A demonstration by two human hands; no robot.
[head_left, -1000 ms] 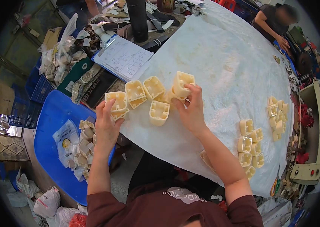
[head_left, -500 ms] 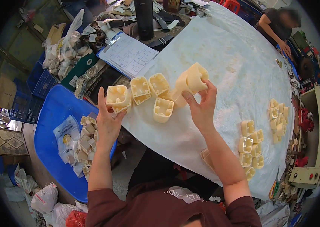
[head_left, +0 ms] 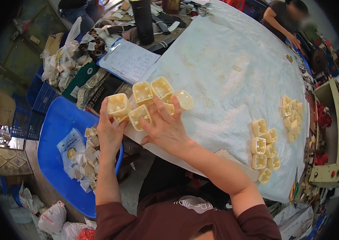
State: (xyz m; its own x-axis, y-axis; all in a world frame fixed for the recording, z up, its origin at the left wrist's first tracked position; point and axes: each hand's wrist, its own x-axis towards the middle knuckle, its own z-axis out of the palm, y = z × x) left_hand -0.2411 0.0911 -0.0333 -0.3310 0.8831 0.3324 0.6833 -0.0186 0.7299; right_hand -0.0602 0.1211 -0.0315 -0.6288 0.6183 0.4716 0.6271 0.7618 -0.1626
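Observation:
At the near-left edge of the white cloth lies a group of hollow cream plastic boxes with rounded corners. My left hand (head_left: 111,130) is closed on the leftmost cream plastic box (head_left: 118,104), thumb in front and fingers on its left side. Over the others reaches my right hand (head_left: 167,128), its fingers spread and touching them. Beneath its fingertips is a near box (head_left: 139,117); another is partly covered by the hand. Two boxes (head_left: 142,92) behind show their open sides. To the right, a cream piece (head_left: 184,100) shows a round, smooth face.
More cream boxes (head_left: 259,146) stand grouped at the right of the cloth (head_left: 217,72). A blue tub (head_left: 53,160) with pieces is at my left. A clipboard (head_left: 129,60) and a black cylinder (head_left: 142,24) are behind. Scissors (head_left: 294,190) lie at right; a person works at far right.
My right hand has let go of the cream piece it held upright and moved left, over the group. The left hand stays at the leftmost box. The view has shifted slightly.

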